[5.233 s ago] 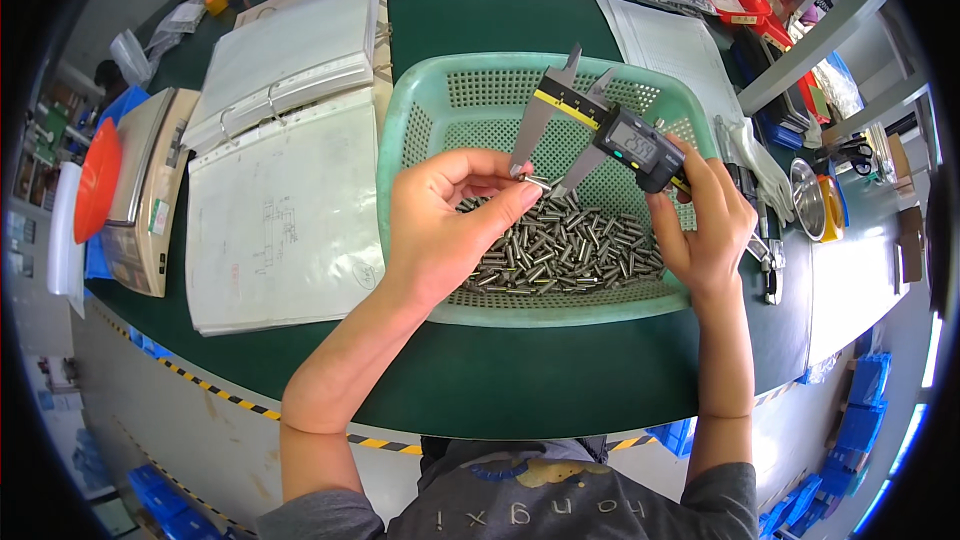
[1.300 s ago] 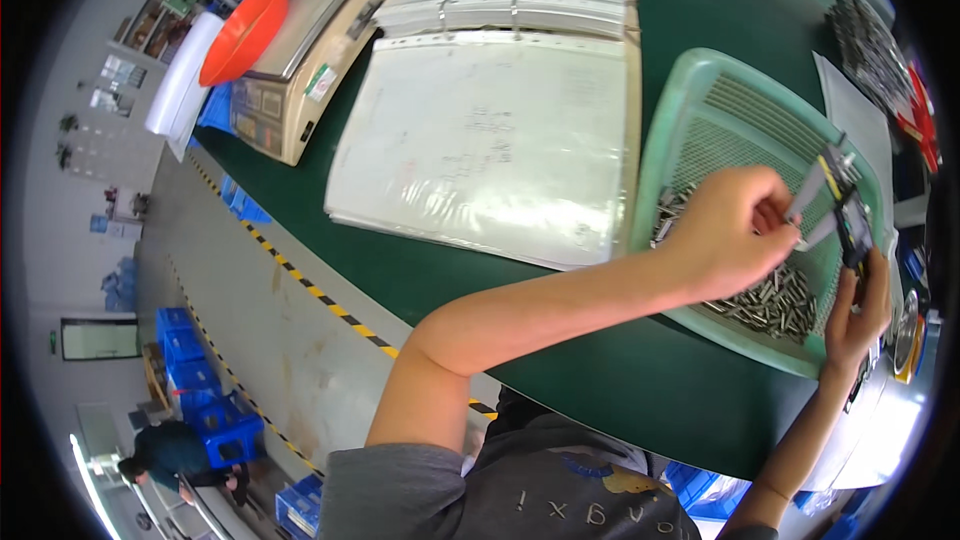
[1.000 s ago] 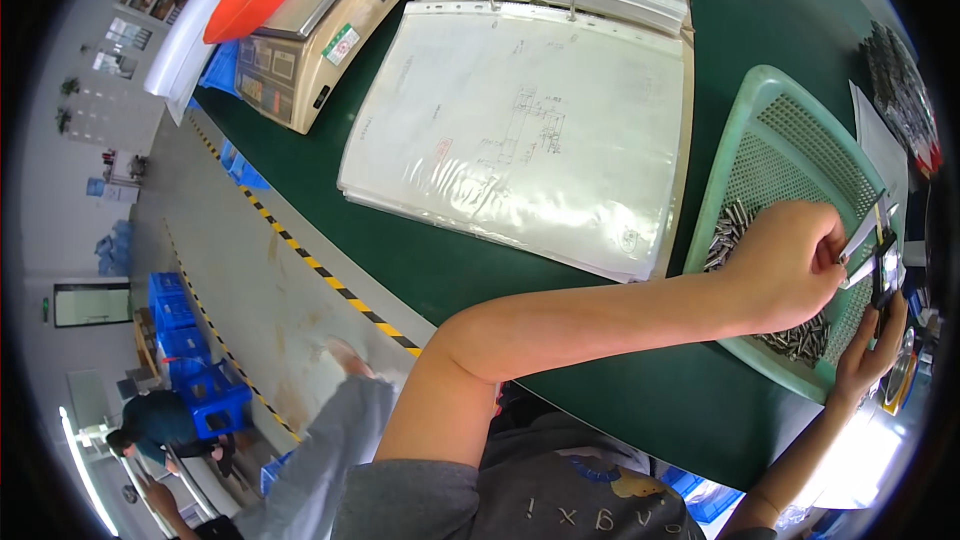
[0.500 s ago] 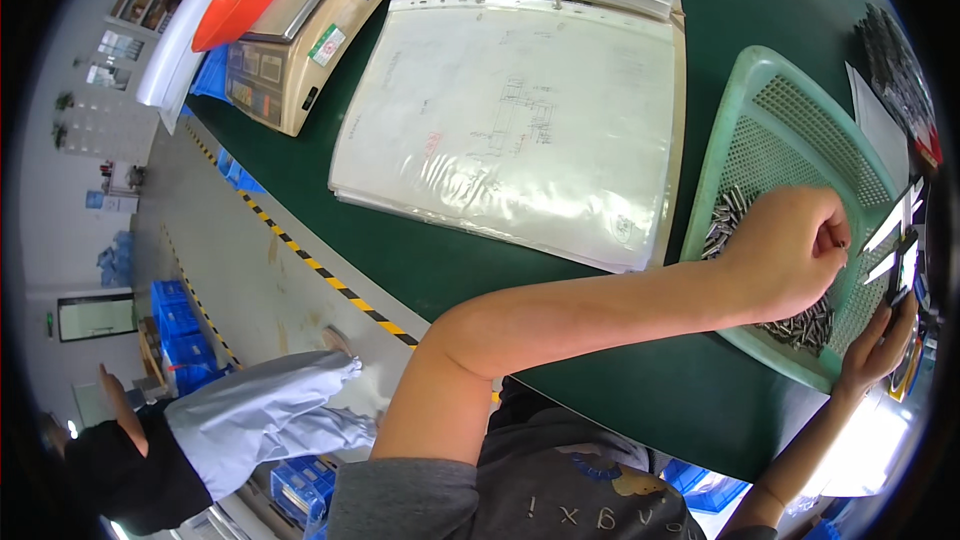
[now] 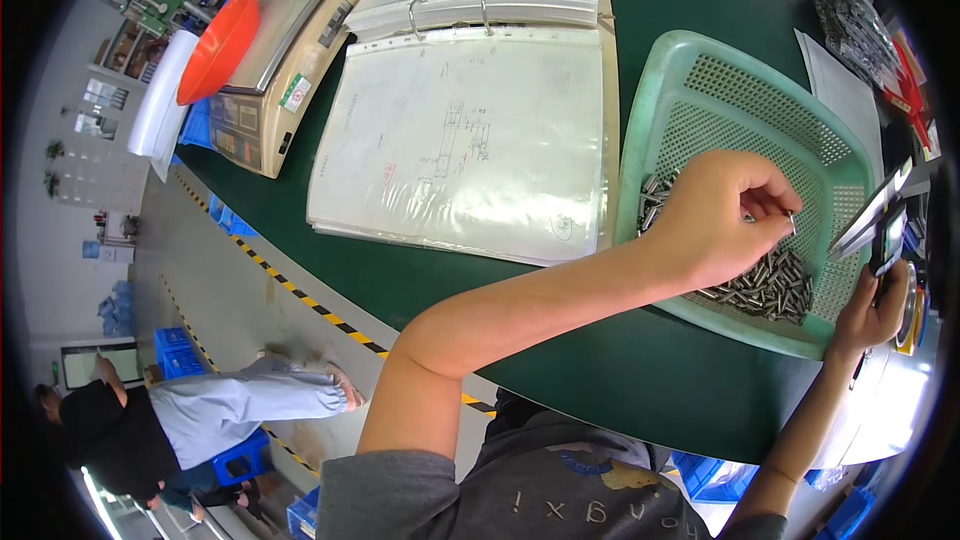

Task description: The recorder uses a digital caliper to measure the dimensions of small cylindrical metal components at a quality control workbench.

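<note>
My left hand point(image 5: 735, 205) is above a green perforated plastic basket point(image 5: 655, 75), thumb and fingers pinched on a small metal pin point(image 5: 791, 221). Beneath it, many similar shiny metal pins point(image 5: 765, 290) lie heaped in the basket's near part. At the basket's right edge my right hand point(image 5: 876, 310) grips a caliper point(image 5: 885, 230), whose jaws point left over the basket rim. The caliper's jaws are apart from the pin in my left hand. Part of the pin is hidden by my fingertips.
An open ring binder point(image 5: 470, 150) with drawings in plastic sleeves lies left of the basket on the green table point(image 5: 600, 360). Beyond it stand a weighing scale point(image 5: 270, 110) and an orange dish point(image 5: 220, 45). Dark bagged parts point(image 5: 850, 25) sit far right. A person point(image 5: 120, 420) is on the left.
My view has shifted, so the binder and basket appear further left. A pin now shows at my left fingertips, nearer the caliper jaws. The person at left has changed stance, and another person shows behind.
</note>
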The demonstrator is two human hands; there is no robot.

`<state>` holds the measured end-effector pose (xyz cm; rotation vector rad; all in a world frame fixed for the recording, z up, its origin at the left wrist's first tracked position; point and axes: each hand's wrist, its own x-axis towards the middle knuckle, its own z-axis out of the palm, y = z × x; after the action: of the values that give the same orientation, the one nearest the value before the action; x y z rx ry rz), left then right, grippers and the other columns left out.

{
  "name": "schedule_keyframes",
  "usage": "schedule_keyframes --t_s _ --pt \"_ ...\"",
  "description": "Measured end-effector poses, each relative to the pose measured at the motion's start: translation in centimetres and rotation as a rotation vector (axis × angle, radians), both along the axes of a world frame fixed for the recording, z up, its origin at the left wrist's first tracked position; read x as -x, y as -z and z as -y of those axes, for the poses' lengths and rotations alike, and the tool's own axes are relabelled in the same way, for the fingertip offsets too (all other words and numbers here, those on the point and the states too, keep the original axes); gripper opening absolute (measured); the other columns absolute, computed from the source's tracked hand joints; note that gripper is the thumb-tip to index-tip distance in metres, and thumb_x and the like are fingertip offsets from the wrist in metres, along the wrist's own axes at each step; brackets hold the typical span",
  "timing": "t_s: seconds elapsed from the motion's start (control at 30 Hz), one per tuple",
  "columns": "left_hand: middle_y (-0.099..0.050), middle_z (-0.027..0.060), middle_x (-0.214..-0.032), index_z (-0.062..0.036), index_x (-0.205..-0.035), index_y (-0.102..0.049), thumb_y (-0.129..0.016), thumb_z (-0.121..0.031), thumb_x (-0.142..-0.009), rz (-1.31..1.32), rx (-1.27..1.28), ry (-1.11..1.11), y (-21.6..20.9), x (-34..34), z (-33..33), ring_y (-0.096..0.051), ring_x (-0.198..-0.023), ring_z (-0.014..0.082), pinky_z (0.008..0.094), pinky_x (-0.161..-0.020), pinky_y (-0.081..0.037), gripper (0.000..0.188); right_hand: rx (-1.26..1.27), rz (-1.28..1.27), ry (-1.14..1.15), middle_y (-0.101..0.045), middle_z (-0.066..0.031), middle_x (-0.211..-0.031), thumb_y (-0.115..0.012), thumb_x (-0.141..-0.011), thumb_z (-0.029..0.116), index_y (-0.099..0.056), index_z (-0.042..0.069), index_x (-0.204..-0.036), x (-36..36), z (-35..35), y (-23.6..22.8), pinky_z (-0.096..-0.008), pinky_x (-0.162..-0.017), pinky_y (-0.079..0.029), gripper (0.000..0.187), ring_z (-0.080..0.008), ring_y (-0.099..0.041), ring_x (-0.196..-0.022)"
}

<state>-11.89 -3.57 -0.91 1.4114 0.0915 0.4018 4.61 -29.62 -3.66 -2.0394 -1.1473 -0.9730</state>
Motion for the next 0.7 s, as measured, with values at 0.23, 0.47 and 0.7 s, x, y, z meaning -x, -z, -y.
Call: schedule_keyframes --t_s 0.23,0.47,0.7 --pt "-0.067 0.0072 -0.081 0.001 -0.089 -0.067 -0.07 -0.002 -0.074 -0.04 0.011 0.048 0.0 0.4 -0.2 -0.063 -0.075 0.0109 0.0234 -0.069 -0.05 0.015 0.052 -0.004 -0.141 -0.056 -0.0155 -0.092 -0.058 -0.087 0.012 -0.05 -0.009 -0.113 3.0 -4.4 -1.6 -0.025 -0.056 -0.043 0.034 -0.0178 -0.053 -0.07" --pt "-0.067 0.0067 -0.083 0.0014 -0.089 -0.067 -0.071 -0.003 -0.074 -0.056 0.01 0.059 -0.2 0.5 -0.2 -0.062 -0.076 0.0103 0.0238 -0.071 -0.05 0.016 0.123 -0.1 -0.173 -0.058 -0.016 -0.093 -0.06 -0.083 0.004 -0.052 -0.01 -0.111 2.6 -3.9 -1.5 -0.0237 -0.065 -0.05 0.033 -0.0174 -0.06 -0.076" --pt "-0.066 0.0103 -0.089 0.0051 -0.094 -0.064 -0.072 -0.004 -0.075 -0.101 -0.066 0.069 -0.4 1.0 -0.4 -0.061 -0.081 0.0142 0.0267 -0.073 -0.05 0.023 0.167 -0.082 -0.131 -0.055 -0.0137 -0.075 -0.065 -0.073 0.007 -0.058 -0.006 -0.1 4.3 -6.1 -3.3 -0.028 -0.051 -0.043 0.031 -0.0211 -0.052 -0.058"
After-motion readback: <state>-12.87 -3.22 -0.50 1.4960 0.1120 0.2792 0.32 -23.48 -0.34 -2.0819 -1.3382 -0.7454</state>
